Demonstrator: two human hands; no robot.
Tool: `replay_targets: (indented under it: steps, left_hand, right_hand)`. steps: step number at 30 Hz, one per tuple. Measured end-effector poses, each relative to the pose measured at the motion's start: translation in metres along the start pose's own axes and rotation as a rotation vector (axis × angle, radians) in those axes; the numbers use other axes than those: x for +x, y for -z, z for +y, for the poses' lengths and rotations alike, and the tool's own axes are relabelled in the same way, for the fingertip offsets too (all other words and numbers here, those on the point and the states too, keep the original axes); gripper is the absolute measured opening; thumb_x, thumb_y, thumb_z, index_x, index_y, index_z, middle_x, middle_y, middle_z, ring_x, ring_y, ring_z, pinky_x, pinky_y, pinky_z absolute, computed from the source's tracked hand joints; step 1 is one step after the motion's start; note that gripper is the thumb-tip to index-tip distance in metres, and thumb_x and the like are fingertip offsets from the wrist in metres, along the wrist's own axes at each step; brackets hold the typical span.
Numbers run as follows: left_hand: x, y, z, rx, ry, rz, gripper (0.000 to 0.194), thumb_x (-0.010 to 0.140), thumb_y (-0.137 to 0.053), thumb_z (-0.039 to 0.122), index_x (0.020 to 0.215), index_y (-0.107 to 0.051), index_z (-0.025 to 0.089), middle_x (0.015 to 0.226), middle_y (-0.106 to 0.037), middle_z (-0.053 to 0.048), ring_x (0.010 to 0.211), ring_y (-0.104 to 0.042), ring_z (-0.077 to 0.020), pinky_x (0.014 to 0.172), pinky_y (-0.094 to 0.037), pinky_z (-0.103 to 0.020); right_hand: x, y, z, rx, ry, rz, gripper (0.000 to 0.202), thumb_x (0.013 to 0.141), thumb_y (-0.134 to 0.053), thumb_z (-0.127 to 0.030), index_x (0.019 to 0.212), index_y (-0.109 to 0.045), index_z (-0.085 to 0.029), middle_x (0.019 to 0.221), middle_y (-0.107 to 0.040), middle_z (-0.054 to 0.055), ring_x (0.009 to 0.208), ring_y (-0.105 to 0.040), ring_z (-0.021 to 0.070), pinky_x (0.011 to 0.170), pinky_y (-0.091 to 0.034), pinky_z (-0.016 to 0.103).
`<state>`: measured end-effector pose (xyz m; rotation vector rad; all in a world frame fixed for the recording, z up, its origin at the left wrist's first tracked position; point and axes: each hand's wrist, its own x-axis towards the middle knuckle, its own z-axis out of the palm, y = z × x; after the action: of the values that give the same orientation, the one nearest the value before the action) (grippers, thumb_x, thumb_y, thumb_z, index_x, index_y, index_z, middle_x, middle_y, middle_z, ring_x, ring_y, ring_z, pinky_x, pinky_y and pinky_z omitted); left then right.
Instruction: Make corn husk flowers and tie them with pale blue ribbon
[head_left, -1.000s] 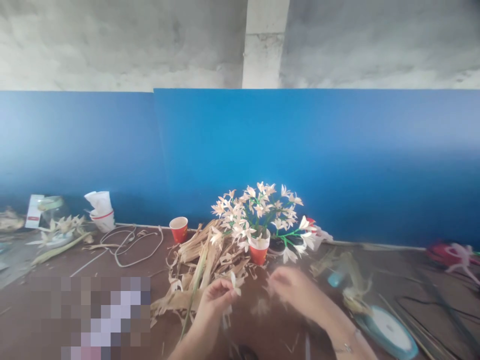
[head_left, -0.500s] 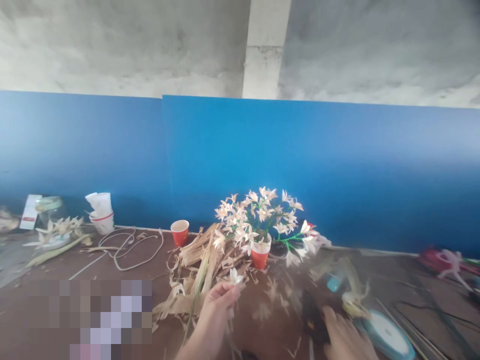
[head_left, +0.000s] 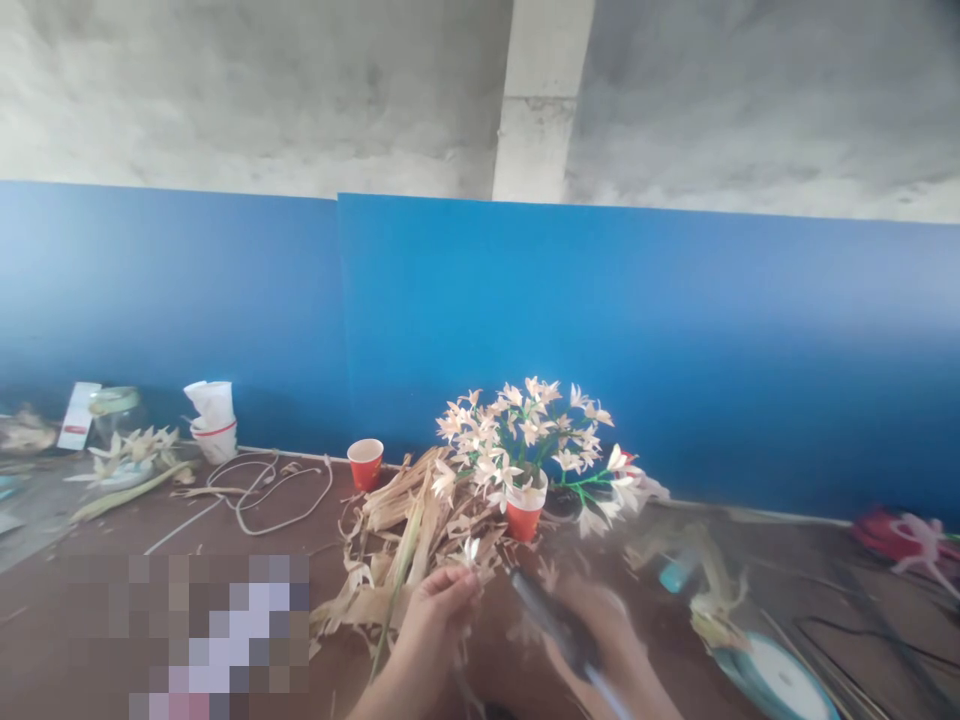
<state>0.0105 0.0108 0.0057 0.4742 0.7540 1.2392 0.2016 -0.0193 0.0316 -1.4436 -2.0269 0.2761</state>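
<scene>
A pale, pointed flower (head_left: pixel 470 550) is pinched in fingertips of the left hand (head_left: pixel 446 603), near dry, curled strips (head_left: pixel 429 518). A dark, elongated, blurred tool (head_left: pixel 553 615) is enclosed by the right hand's (head_left: pixel 606 628) fingers.

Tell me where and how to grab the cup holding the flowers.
Probably grip the cup by its red lower wall, from the near side: it stands upright with its front mostly uncovered, while white flowers spread over its rim and dry husks crowd its left.
</scene>
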Motion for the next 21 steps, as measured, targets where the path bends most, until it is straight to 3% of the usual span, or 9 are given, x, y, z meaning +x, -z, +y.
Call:
replay_targets:
  steps: [6, 14, 21]
  left_hand:
    - [0.006, 0.008, -0.006, 0.101, -0.042, 0.007, 0.022, 0.052, -0.080, 0.025, 0.057, -0.065, 0.011, 0.048, -0.055, 0.001, 0.043, -0.042, -0.0042, 0.044, -0.027, -0.016]
    - [0.010, 0.013, -0.013, 0.163, -0.057, 0.000, 0.025, 0.054, -0.079, 0.030, 0.059, -0.063, 0.011, 0.046, -0.053, 0.001, 0.041, -0.038, -0.0044, 0.044, -0.024, -0.018]
    - [0.006, 0.010, -0.011, 0.150, -0.027, 0.019, 0.024, 0.053, -0.080, 0.026, 0.060, -0.063, 0.010, 0.047, -0.053, 0.001, 0.043, -0.039, -0.0042, 0.045, -0.025, -0.017]
  right_hand:
    - [0.006, -0.019, -0.023, 0.126, 0.081, -0.027, 0.004, 0.069, -0.052, -0.018, 0.069, -0.054, -0.020, 0.070, -0.057, 0.002, 0.063, -0.055, 0.0158, 0.059, -0.043, 0.023]
    - [0.003, -0.043, 0.003, 0.147, 0.137, 0.109, 0.003, 0.069, -0.056, -0.019, 0.067, -0.054, -0.020, 0.066, -0.055, -0.001, 0.058, -0.052, 0.0127, 0.053, -0.042, 0.020]
    - [0.005, -0.045, 0.004, 0.048, 0.106, 0.001, 0.010, 0.066, -0.050, -0.010, 0.068, -0.052, -0.020, 0.070, -0.055, 0.000, 0.062, -0.054, 0.0132, 0.053, -0.042, 0.020]
